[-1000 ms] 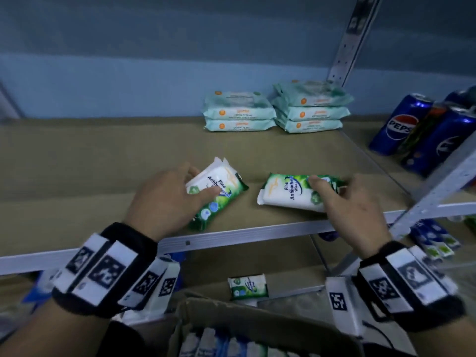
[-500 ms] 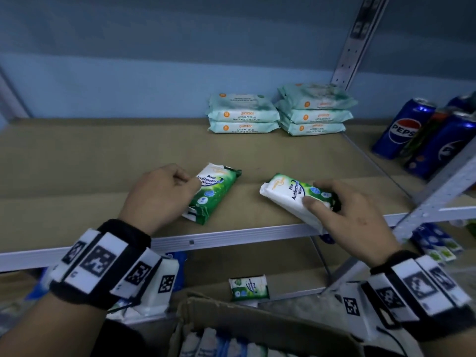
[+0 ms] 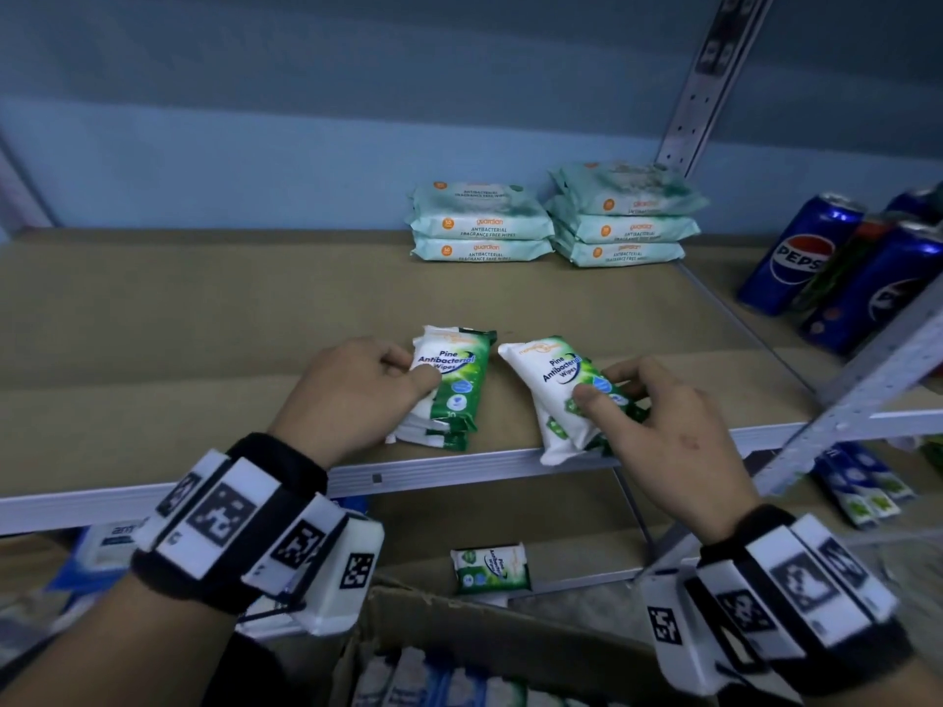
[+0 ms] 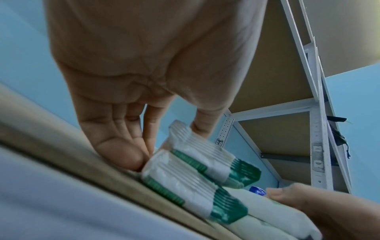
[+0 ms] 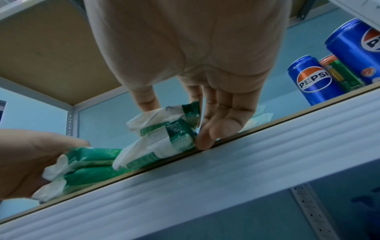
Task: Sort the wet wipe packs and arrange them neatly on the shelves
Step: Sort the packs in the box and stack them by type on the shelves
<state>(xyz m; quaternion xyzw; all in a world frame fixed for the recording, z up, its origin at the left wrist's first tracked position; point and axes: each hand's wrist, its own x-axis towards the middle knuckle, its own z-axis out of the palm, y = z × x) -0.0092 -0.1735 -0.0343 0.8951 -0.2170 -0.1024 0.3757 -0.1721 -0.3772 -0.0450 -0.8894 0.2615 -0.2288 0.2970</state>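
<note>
Shelf [image 3: 153, 349]: wipe packs [image 3: 451, 385] lengthwise front-to-back, tops rearward, fingers [image 3: 592, 400] gripping.

The pine wipe packs [image 3: 451, 385] are white and green with blue lettering. The stacked packs [image 3: 482, 224] behind are pale mint with orange dots. The cans [image 3: 796, 252] are blue; the shelf [image 3: 204, 308] is tan.

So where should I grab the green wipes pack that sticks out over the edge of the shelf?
Take the overhanging pack across its short width, thumb on one long side and fingers on the other, as the right hand does now. Come from the front: its near end pokes past the shelf rail, so that end is free, and the soft pack squashes easily.
</note>
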